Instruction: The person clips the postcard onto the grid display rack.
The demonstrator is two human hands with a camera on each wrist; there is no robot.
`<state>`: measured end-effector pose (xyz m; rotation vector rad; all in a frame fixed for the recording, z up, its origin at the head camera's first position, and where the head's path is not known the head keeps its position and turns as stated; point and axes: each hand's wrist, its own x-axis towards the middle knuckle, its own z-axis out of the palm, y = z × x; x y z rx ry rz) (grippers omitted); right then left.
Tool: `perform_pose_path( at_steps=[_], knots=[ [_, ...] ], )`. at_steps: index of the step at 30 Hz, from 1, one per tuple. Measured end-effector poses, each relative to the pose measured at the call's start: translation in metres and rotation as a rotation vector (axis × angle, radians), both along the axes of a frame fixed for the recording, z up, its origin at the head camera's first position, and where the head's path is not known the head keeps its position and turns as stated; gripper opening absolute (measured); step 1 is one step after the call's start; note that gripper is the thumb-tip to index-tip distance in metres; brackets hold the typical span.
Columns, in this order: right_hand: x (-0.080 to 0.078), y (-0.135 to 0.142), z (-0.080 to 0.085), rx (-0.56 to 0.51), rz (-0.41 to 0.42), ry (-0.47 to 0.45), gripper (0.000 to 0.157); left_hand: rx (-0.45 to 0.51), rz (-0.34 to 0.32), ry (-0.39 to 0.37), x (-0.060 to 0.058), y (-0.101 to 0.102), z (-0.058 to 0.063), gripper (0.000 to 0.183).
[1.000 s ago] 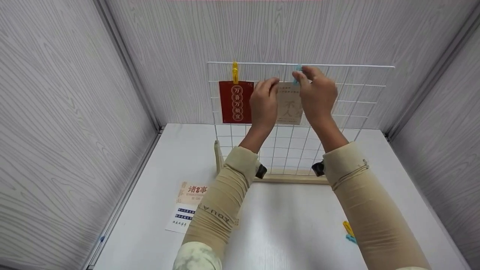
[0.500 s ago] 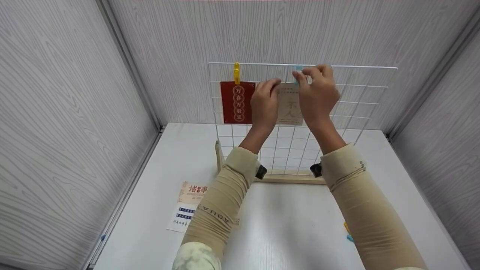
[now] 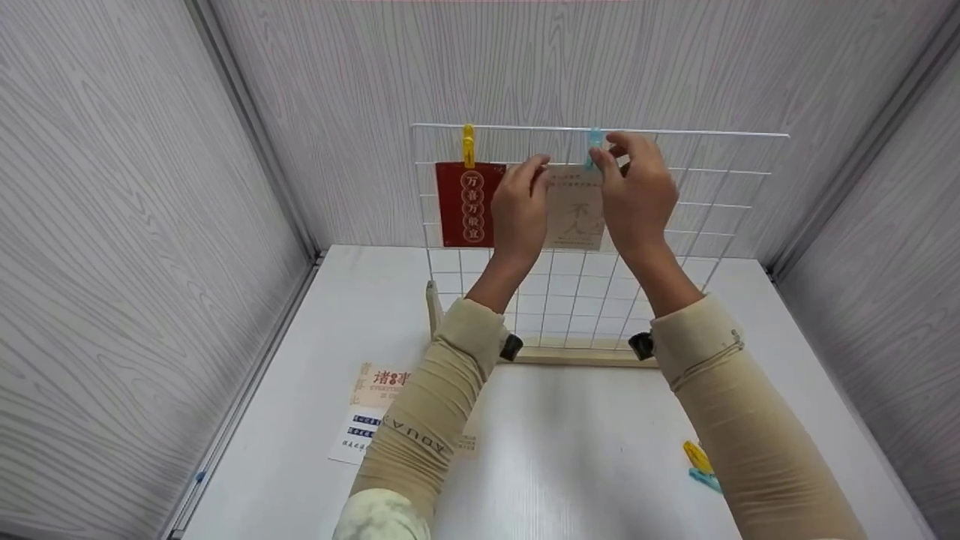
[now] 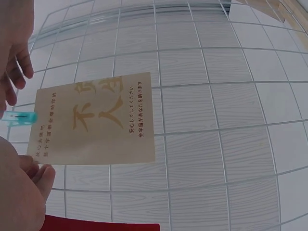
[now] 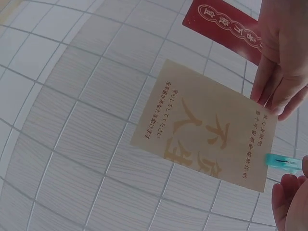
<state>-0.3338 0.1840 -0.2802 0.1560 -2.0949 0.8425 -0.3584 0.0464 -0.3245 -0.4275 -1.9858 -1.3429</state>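
A cream card (image 3: 574, 206) with gold characters hangs against the white wire grid (image 3: 694, 172), a light blue clothes peg (image 3: 595, 142) on its top edge. My left hand (image 3: 519, 214) pinches the card's upper left corner between thumb and fingers; the wrist views show this corner of the card (image 4: 96, 120) partly covered by the fingertips. My right hand (image 3: 641, 195) is beside the peg (image 5: 284, 162), thumb and index parted, the thumb tip close to it. Whether that thumb still touches the peg is hard to see.
A red card (image 3: 471, 206) hangs to the left under a yellow clothes peg (image 3: 469, 146). The grid stands in a wooden base (image 3: 577, 356). Several printed cards (image 3: 375, 412) lie at the table's left, partly under the left sleeve. A yellow peg (image 3: 695, 455) and a blue peg (image 3: 705, 479) lie at right.
The right hand's fingers have parted from the light blue peg, which shows more fully on the grid. My left hand has shifted slightly left, uncovering more of the cream card.
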Motion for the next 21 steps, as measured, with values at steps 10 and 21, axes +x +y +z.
perform_pose_path(
  at_steps=[10, 21],
  knots=[
    [0.017, 0.011, -0.009, -0.001, 0.045, 0.015, 0.036, 0.033, 0.007, 0.008, 0.013, -0.009, -0.002, 0.024],
    [0.042, 0.031, -0.036, 0.013, 0.148, 0.023, 0.032, 0.145, -0.075, -0.003, 0.041, -0.023, -0.014, 0.02]
  ],
)
